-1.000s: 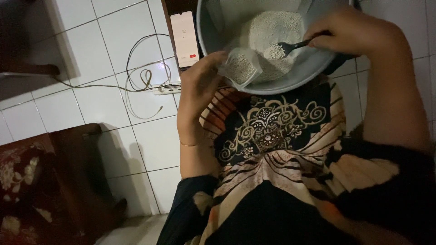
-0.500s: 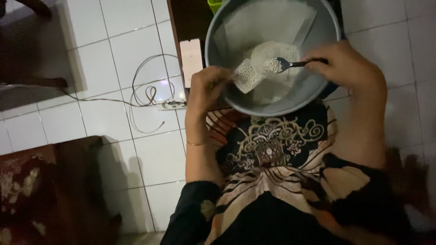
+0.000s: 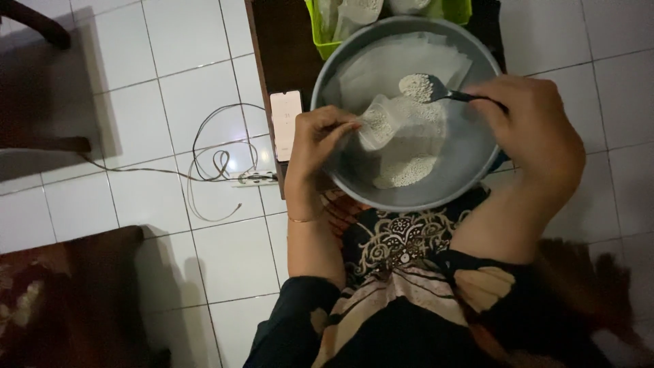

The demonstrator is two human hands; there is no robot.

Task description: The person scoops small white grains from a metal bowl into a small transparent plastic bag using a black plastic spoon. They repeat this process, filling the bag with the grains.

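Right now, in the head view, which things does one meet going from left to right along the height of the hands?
Tangled cable → phone → left hand → small plastic bag → spoon of white grains → right hand.

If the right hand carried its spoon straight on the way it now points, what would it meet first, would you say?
The right hand points its loaded spoon leftward, toward the small clear bag that the left hand holds open over the grey basin. It would probably meet the bag's mouth first, though depth is unclear.
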